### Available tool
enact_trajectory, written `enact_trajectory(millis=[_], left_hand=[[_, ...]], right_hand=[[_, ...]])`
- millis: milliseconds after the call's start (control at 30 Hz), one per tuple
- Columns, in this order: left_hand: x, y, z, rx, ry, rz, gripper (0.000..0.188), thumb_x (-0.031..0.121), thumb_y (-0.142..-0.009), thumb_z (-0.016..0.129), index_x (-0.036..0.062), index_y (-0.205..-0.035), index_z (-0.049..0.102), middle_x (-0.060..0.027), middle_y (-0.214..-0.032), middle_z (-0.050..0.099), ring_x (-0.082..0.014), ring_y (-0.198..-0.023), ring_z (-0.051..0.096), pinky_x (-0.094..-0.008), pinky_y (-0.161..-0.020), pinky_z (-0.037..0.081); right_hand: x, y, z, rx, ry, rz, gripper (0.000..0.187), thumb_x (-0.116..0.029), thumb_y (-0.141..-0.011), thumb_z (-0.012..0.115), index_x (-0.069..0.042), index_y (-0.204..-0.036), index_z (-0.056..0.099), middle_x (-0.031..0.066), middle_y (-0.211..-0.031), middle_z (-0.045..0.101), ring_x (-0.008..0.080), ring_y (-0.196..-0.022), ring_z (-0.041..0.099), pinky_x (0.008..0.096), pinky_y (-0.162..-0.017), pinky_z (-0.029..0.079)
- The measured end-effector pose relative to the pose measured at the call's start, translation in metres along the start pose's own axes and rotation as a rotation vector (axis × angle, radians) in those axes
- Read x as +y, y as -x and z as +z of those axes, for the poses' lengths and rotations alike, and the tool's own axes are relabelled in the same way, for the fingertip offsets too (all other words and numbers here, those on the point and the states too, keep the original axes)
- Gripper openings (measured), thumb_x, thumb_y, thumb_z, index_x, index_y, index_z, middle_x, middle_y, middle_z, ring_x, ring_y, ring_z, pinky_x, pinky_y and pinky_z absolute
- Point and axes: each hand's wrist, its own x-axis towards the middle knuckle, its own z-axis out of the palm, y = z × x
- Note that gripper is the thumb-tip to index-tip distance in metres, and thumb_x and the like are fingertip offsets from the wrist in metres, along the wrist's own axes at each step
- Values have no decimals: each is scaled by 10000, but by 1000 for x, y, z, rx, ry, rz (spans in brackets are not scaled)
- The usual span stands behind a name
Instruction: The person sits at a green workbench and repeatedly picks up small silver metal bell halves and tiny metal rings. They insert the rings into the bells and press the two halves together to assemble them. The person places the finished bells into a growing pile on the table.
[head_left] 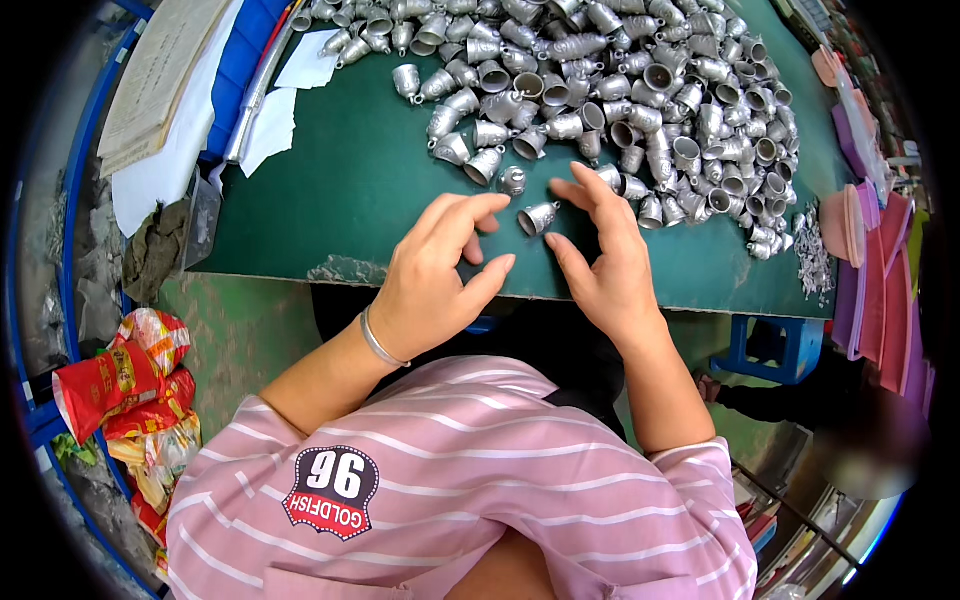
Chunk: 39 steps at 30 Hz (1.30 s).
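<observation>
Between my two hands a small silver metal bell [538,218] lies on its side on the green tabletop [330,190], its loop pointing up and to the right. Just beyond it another bell [512,180] stands apart from the heap. My left hand [435,265] hovers near the table's front edge, fingers curved and apart, holding nothing. On the other side my right hand [605,255] is also open, thumb beside the nearer bell and fingertips close to the heap. A large heap of similar silver bells [600,90] spreads over the far middle and right.
Papers [160,90] and a blue tray [240,70] sit at the far left. Tiny silver parts [813,255] lie at the table's right corner, beside pink and purple sheets [885,270]. Red packages [130,380] hang at left; a blue stool [770,348] stands below.
</observation>
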Motion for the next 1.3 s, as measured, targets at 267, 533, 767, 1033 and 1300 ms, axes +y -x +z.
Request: enact_trajectory(millis=[267,533,767,1033,1300], left_hand=[[-9,2,1,-103,530,-303,355,5,-848,620,-47,-1182,510,-86,-1009,583,-145,-881,618,-246,-768,495],[-11,3,7,-23,644,-366,270,-39,-817,627,-51,-1080,566,-76,-954,571,-125,-863,620,-234,-745,523],[-12,3,4,-80,794,-327,335,-57,-816,634,-48,-1134,529,-76,-999,559,-151,-921,612,-258,-798,522],[-15,6,6,-29,881,-268,400,-132,-776,623,-59,-1154,517,-85,-1092,494,-171,-979,597,-282,-868,509],[-15,5,4,-103,857,-317,347,-116,-789,623,-65,-1120,535,-107,-1049,569,-161,-945,614,-267,-839,520]], right_hand=[[-6,2,12,137,-169,-122,328,57,-682,709,-32,-973,587,83,-888,647,254,-782,617,335,-678,483],[-13,2,12,94,-241,-168,258,69,-693,700,-15,-915,598,117,-890,627,231,-774,619,308,-654,502],[-15,8,25,246,-549,-52,250,45,-704,714,4,-923,602,109,-893,621,219,-832,609,288,-699,497],[-18,7,17,22,-522,126,249,-50,-749,735,22,-963,631,94,-868,625,157,-752,601,247,-652,491],[-16,10,19,32,-630,291,147,-78,-809,687,21,-911,648,82,-781,631,126,-679,602,236,-613,480]])
